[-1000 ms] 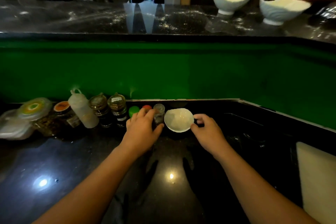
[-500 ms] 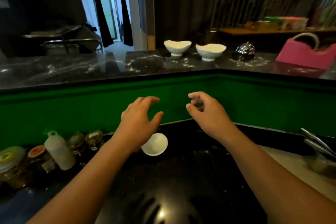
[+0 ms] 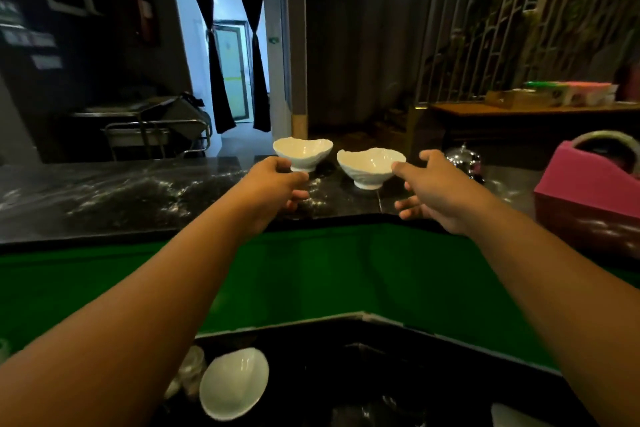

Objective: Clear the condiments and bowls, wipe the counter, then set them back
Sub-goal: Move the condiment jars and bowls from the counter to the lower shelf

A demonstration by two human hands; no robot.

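Observation:
Two white footed bowls with wavy rims stand side by side on the upper black counter [image 3: 104, 198]. My left hand [image 3: 273, 189] reaches to the left bowl [image 3: 303, 153], fingers apart and close to its base, holding nothing. My right hand [image 3: 440, 191] is spread open just right of the right bowl [image 3: 370, 166], thumb tip near its rim. A small white dish [image 3: 233, 383] sits on the lower black counter [image 3: 398, 374] below my left forearm. A small glass jar [image 3: 192, 371] stands beside that dish, partly hidden.
A green wall panel [image 3: 311, 274] separates the lower counter from the upper one. A pink basket [image 3: 588, 191] stands at the right on the upper counter, with a shiny metal pot [image 3: 462, 161] behind my right hand. A doorway with dark curtains lies beyond.
Both hands have risen from the small dish on the lower counter and stretched forward to the two white bowls on the upper counter. The view has tilted up, so the condiment jars left the frame.

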